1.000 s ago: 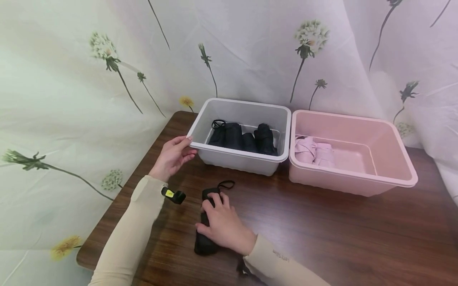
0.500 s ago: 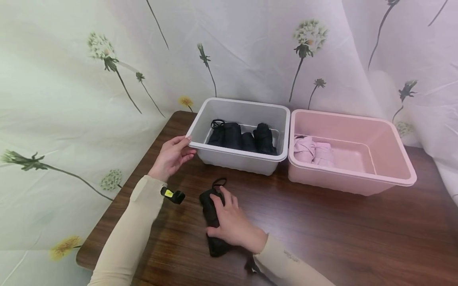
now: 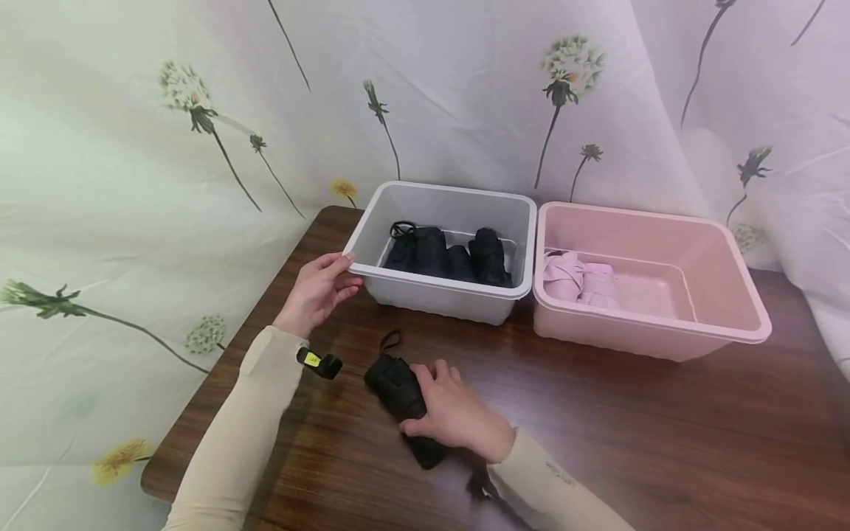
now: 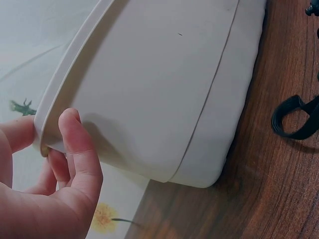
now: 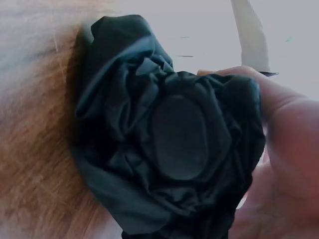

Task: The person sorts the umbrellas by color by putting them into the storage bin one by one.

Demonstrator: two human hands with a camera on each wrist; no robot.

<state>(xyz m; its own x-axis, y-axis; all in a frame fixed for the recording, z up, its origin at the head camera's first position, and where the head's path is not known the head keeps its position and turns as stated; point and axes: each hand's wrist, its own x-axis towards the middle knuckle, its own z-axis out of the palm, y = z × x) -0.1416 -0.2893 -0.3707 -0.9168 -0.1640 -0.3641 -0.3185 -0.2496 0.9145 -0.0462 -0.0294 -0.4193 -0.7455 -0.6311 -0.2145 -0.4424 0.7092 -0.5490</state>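
My right hand (image 3: 458,413) grips a black folded umbrella (image 3: 395,387) by its side, over the table. A wrist loop stands out from its far end, and the near end points toward me. In the right wrist view the umbrella's (image 5: 179,137) gathered cloth surrounds an oval end cap. My left hand (image 3: 317,289) pinches the near-left rim corner of a grey bin (image 3: 438,290). Its thumb is on the rim and fingers curl beneath, as the left wrist view shows beside the bin wall (image 4: 159,89). Several black folded umbrellas (image 3: 432,251) lie inside the bin.
Right of the grey bin stands a pink bin (image 3: 637,335), with lilac folded bundles (image 3: 564,276) at its left end. Both bins are on the dark wooden table (image 3: 617,428). A flower-print cloth (image 3: 465,96) hangs behind.
The umbrella has turned, its loop end swinging left and its near end right, as my right hand moved rightward with it. My left hand keeps its hold on the bin.
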